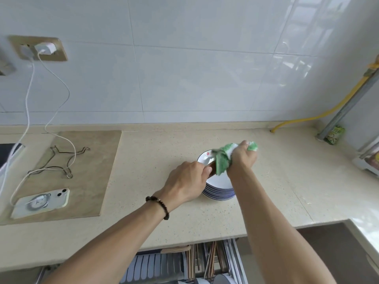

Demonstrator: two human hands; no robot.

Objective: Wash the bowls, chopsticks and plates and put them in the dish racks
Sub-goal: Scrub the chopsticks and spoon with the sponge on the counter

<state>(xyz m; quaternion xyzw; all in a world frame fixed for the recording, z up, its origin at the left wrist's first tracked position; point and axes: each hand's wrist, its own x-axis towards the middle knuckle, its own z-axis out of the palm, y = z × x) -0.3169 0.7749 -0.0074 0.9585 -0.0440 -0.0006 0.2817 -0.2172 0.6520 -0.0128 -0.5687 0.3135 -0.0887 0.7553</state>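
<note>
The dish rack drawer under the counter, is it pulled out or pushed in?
Pulled out. The dish rack drawer sticks out past the counter edge, showing plates standing in slots and chopsticks beside them.

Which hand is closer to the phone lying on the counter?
Left. The left hand grips brown chopsticks at the plate stack's left edge, on the phone's side. The right hand holds the green cloth farther right.

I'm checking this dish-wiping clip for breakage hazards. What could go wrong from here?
1. The left hand grips chopsticks directly above the stack of plates; hard wiping with the green cloth in the right hand could jolt the stack.
2. The phone charges on the countertop; drips might reach it.
</note>
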